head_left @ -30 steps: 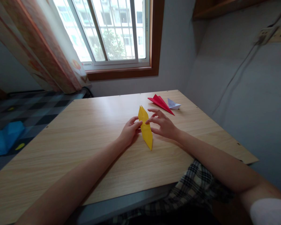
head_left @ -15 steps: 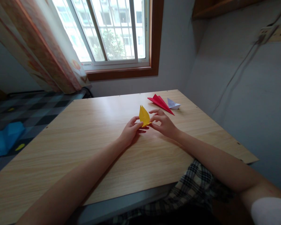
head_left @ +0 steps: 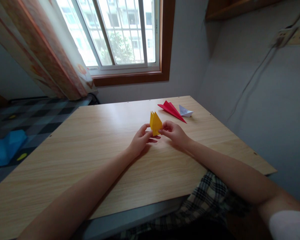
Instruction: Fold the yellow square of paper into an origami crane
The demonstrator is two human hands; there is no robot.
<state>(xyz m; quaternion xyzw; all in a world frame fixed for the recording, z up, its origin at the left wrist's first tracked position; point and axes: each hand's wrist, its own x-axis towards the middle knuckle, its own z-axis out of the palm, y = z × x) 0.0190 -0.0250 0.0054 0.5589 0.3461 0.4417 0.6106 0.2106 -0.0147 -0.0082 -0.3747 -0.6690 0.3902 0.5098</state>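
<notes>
A folded yellow paper piece (head_left: 156,124) with pointed tips stands upright between my two hands, over the middle of the wooden table (head_left: 102,140). My left hand (head_left: 140,139) pinches its lower left side with thumb and fingers; some of the fingers reach under and behind it. From the other side, my right hand (head_left: 173,131) grips the lower right edge between thumb and bent forefinger. Just beyond my right hand lies a red paper plane (head_left: 172,111), its nose toward me. Beside the plane sits a small white paper boat (head_left: 185,111).
To the left, a blue folded paper (head_left: 8,146) rests on a checked cloth (head_left: 40,113). A window (head_left: 122,36) with a curtain (head_left: 57,50) is behind the table. A cable (head_left: 251,80) hangs from a socket on the right wall (head_left: 272,106).
My right hand's spread fingers have closed on the yellow paper's right edge. The paper has turned, now showing several upright points and a flatter right face. My left hand stays nearly in place.
</notes>
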